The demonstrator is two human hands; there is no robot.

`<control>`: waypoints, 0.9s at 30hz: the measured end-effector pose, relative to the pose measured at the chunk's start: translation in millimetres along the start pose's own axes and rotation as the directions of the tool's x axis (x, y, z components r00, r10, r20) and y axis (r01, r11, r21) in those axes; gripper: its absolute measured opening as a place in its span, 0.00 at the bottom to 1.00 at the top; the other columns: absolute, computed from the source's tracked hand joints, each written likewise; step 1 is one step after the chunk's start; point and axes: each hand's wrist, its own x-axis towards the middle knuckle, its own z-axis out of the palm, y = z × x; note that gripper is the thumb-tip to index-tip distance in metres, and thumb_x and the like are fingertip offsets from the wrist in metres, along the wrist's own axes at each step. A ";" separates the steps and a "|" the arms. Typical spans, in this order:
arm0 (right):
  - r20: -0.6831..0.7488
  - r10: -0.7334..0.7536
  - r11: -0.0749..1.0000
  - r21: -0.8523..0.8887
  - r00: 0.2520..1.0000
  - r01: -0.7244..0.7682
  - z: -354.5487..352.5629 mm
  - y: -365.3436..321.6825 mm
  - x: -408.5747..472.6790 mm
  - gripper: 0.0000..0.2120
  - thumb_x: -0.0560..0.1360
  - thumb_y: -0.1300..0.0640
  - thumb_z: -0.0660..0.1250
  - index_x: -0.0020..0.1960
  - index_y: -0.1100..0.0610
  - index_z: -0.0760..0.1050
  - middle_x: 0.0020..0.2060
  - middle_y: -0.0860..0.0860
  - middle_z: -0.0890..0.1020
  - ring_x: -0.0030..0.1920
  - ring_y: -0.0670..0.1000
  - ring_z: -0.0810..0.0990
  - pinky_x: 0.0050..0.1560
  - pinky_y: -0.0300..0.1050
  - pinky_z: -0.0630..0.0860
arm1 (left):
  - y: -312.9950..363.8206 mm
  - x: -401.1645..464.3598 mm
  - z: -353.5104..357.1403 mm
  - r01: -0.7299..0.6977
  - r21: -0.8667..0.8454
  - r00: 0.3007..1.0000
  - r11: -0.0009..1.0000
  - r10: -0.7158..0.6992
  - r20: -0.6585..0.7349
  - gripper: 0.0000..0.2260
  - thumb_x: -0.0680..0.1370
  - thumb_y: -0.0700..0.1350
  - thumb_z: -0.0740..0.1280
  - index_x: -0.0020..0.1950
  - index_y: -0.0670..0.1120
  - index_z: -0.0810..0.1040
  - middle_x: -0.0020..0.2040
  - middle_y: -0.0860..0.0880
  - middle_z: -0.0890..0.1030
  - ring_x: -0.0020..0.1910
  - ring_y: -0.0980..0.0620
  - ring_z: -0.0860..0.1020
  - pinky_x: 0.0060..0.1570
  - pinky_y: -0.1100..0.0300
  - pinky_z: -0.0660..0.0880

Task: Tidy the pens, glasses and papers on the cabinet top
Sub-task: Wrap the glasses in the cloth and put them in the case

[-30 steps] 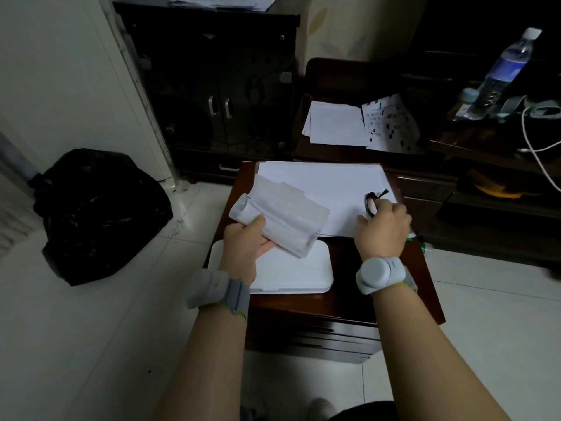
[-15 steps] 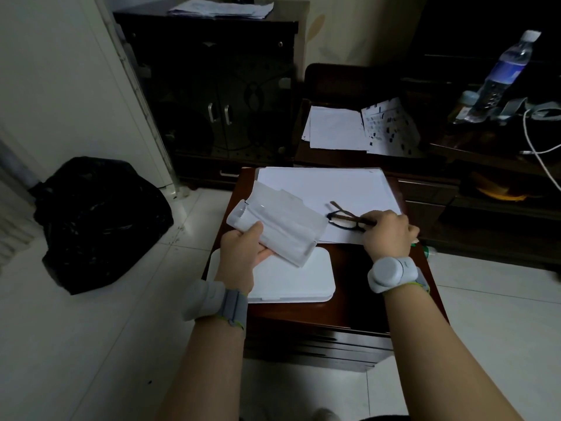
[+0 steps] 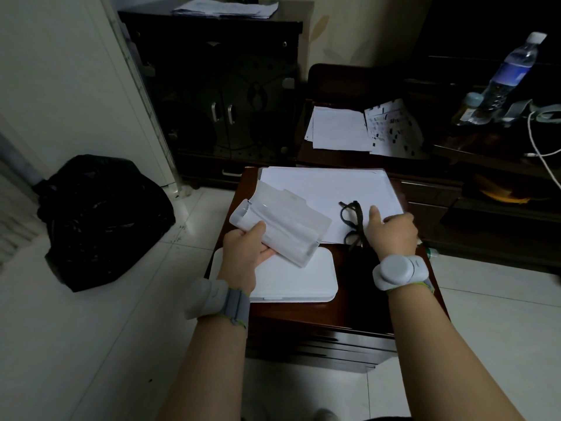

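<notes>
A small dark wooden cabinet (image 3: 361, 302) stands in front of me. A stack of white papers (image 3: 321, 189) covers its far half and a flat white case (image 3: 300, 284) lies at its near left. My left hand (image 3: 246, 250) grips a translucent white pouch (image 3: 282, 223) and holds it tilted above the case and the papers' corner. Black-framed glasses (image 3: 352, 220) lie on the papers' near right part, one temple running toward my palm. My right hand (image 3: 391, 232) rests just right of them, thumb stretched out beside the frame, fingers curled at the papers' right edge.
A black bag (image 3: 100, 217) slumps on the tiled floor at left. Behind stands a tall dark cupboard (image 3: 218, 95) with papers (image 3: 224, 9) on top. Loose sheets (image 3: 361, 132) lie on a low table beyond. A water bottle (image 3: 510, 74) and white cable (image 3: 540, 153) are at right.
My right hand brought the glasses from the papers' right edge toward the middle, laid them flat on the papers and loosened its hold. The left hand kept the pouch almost still.
</notes>
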 end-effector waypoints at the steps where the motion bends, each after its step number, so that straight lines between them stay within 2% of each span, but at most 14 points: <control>1: 0.047 -0.008 1.000 0.014 0.999 0.008 2.0 1.1 1.0 0.24 0.75 0.44 0.64 0.51 0.68 0.72 0.44 0.63 0.79 0.49 0.61 0.79 0.45 0.48 0.72 | 0.1 0.0 -0.4 -0.002 -0.002 1.000 1.000 0.002 0.000 0.03 0.78 0.37 0.63 0.51 0.43 0.74 0.44 0.47 0.79 0.43 0.51 0.79 0.36 0.59 0.77; 2: 0.087 -0.030 0.999 0.022 0.996 0.029 4.2 2.3 1.6 0.23 0.73 0.43 0.65 0.44 0.66 0.73 0.37 0.60 0.77 0.43 0.58 0.78 0.39 0.44 0.70 | 0.0 0.3 -0.6 -0.003 -0.003 1.000 1.000 0.003 -0.002 0.03 0.78 0.37 0.63 0.50 0.43 0.74 0.44 0.47 0.79 0.43 0.51 0.79 0.36 0.59 0.77; 4: 0.138 -0.060 0.998 0.003 0.989 0.060 5.7 1.9 0.3 0.20 0.72 0.44 0.66 0.39 0.62 0.74 0.33 0.56 0.76 0.38 0.57 0.75 0.37 0.41 0.66 | -0.4 0.8 -0.8 -0.001 -0.002 1.000 1.000 0.001 -0.006 0.03 0.78 0.37 0.63 0.47 0.44 0.75 0.44 0.47 0.79 0.43 0.51 0.79 0.37 0.59 0.77; 7: 0.170 -0.104 0.995 0.007 0.980 0.104 2.6 -1.8 -2.4 0.14 0.72 0.49 0.69 0.43 0.61 0.80 0.38 0.56 0.81 0.42 0.55 0.79 0.41 0.40 0.69 | -0.2 1.7 -0.9 -0.003 0.001 1.000 1.000 0.003 -0.009 0.05 0.79 0.38 0.63 0.44 0.46 0.75 0.43 0.47 0.79 0.43 0.50 0.79 0.37 0.58 0.77; 11: 0.177 -0.101 0.994 0.045 0.979 0.095 -1.1 -3.2 -5.9 0.10 0.71 0.54 0.71 0.47 0.60 0.83 0.43 0.57 0.84 0.45 0.54 0.80 0.44 0.40 0.70 | -0.9 2.5 -1.2 -0.011 0.007 1.000 1.000 0.011 -0.017 0.06 0.78 0.38 0.63 0.43 0.46 0.75 0.44 0.47 0.79 0.44 0.49 0.79 0.39 0.58 0.77; 17: 0.081 -0.101 0.975 0.205 0.992 0.083 -13.2 -14.1 -10.3 0.07 0.70 0.58 0.72 0.45 0.60 0.83 0.39 0.55 0.83 0.38 0.51 0.79 0.41 0.40 0.75 | -1.5 1.7 -1.7 -0.009 0.002 1.000 1.000 0.009 -0.009 0.05 0.78 0.38 0.64 0.43 0.45 0.75 0.45 0.45 0.80 0.43 0.50 0.80 0.37 0.58 0.78; 19: 0.056 -0.116 0.953 0.289 0.992 0.095 -20.1 -22.4 -10.8 0.07 0.71 0.57 0.72 0.46 0.59 0.83 0.37 0.52 0.81 0.34 0.46 0.76 0.36 0.35 0.73 | -1.9 1.4 -1.9 -0.006 0.004 1.000 1.000 0.006 -0.003 0.04 0.78 0.38 0.64 0.44 0.44 0.76 0.45 0.45 0.80 0.44 0.50 0.80 0.38 0.58 0.78; 21: 0.049 -0.136 0.922 0.372 0.990 0.108 -25.4 -31.7 -11.9 0.06 0.70 0.57 0.73 0.46 0.57 0.82 0.35 0.49 0.81 0.33 0.43 0.76 0.34 0.32 0.70 | -1.8 1.5 -1.5 -0.001 0.000 1.000 1.000 0.001 0.007 0.04 0.78 0.38 0.64 0.44 0.44 0.76 0.44 0.45 0.80 0.43 0.50 0.80 0.38 0.58 0.78; 24: 0.116 -0.163 0.866 0.492 0.980 0.086 -32.4 -44.3 -14.3 0.04 0.68 0.58 0.75 0.43 0.54 0.82 0.33 0.47 0.81 0.34 0.46 0.77 0.37 0.37 0.73 | -1.4 2.6 -1.4 0.015 0.008 1.000 1.000 -0.015 0.013 0.03 0.78 0.39 0.65 0.45 0.43 0.77 0.44 0.46 0.80 0.43 0.51 0.80 0.36 0.60 0.79; 27: 0.246 -0.212 0.828 0.559 0.946 0.040 -35.7 -56.5 -21.3 0.05 0.68 0.60 0.75 0.44 0.56 0.82 0.35 0.49 0.82 0.33 0.46 0.77 0.35 0.35 0.75 | -2.5 4.3 -1.9 0.031 0.014 0.999 0.999 -0.031 0.012 0.02 0.77 0.39 0.66 0.46 0.42 0.77 0.46 0.45 0.81 0.43 0.50 0.80 0.36 0.59 0.80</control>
